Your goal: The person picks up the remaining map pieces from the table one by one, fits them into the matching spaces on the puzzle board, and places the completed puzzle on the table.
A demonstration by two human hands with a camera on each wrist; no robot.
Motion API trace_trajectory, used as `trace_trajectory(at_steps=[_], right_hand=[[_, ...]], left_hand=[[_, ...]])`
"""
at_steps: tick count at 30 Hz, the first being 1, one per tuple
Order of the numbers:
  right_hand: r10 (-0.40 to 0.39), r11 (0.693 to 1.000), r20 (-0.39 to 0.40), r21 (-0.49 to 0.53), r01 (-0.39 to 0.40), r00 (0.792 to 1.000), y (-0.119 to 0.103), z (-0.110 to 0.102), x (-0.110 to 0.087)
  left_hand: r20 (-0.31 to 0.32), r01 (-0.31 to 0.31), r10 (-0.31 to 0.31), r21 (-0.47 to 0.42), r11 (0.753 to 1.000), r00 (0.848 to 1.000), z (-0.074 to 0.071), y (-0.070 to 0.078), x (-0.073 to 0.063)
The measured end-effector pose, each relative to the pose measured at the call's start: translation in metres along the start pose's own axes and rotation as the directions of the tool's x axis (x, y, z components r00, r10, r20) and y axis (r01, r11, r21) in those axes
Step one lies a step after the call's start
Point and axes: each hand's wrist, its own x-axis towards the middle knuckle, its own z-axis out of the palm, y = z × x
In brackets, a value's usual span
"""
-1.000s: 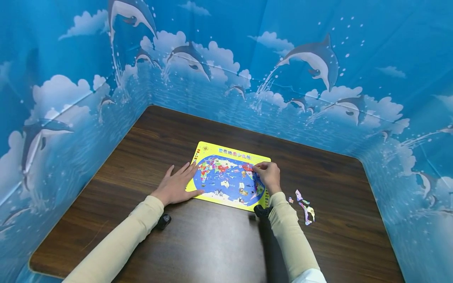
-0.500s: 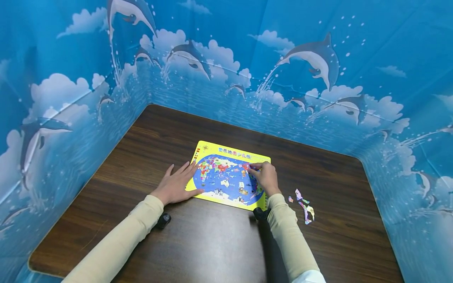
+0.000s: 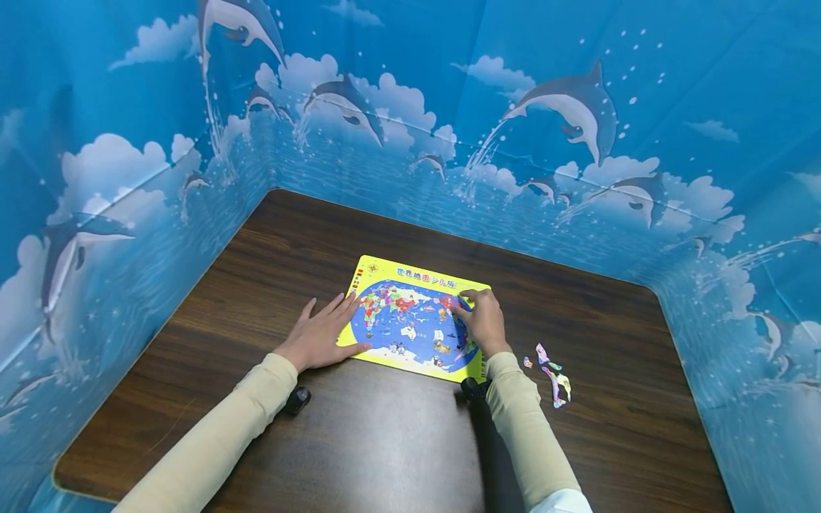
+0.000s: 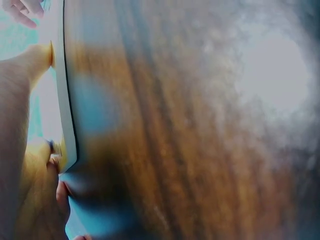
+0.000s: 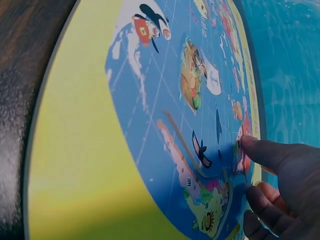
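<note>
A yellow-bordered world map puzzle board (image 3: 385,267) lies flat on the table in the head view. My left hand (image 3: 321,335) rests with spread fingers over its left edge, thumb along the lower border. My right hand (image 3: 485,324) is over the upper right of the map, thumb and index finger apart. In the right wrist view the right thumb (image 5: 260,150) touches a red and pink map piece (image 5: 242,167), and the other fingers bend loosely below. The palm side of the left hand is hidden in the head view.
Several loose puzzle pieces (image 3: 556,388) lie on the dark wooden table (image 3: 616,370) to the right of the board. A blue dolphin-print curtain (image 3: 410,128) borders the table's back and sides. A black device (image 3: 297,400) is at the left wrist.
The right hand's thumb and index finger have moved apart after pinching the red piece, which now lies on the map's upper right. My left hand stays where it was.
</note>
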Motion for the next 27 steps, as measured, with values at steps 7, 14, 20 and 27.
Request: trace_trajectory(at_steps=[7, 14, 20, 27], right_hand=[[-0.025, 0.997, -0.021, 0.066, 0.026, 0.999, 0.008, -0.009, -0.006], [0.011, 0.998, -0.06, 0.065, -0.007, 0.998, 0.041, -0.041, -0.02], [0.147, 0.989, -0.072, 0.021, -0.146, 0.987, 0.076, -0.078, -0.044], [0.289, 0.952, 0.009, -0.107, -0.287, 0.957, 0.103, -0.103, -0.066]], left_hand=[[-0.006, -0.001, 0.001, -0.003, 1.0, 1.0, 0.001, 0.001, 0.002], [0.004, -0.002, 0.002, -0.002, 1.0, 1.0, 0.0, 0.0, 0.002], [0.011, -0.009, 0.009, -0.01, 1.0, 1.0, -0.003, 0.0, 0.005], [0.037, 0.004, -0.004, -0.007, 1.0, 0.999, 0.0, 0.0, 0.008]])
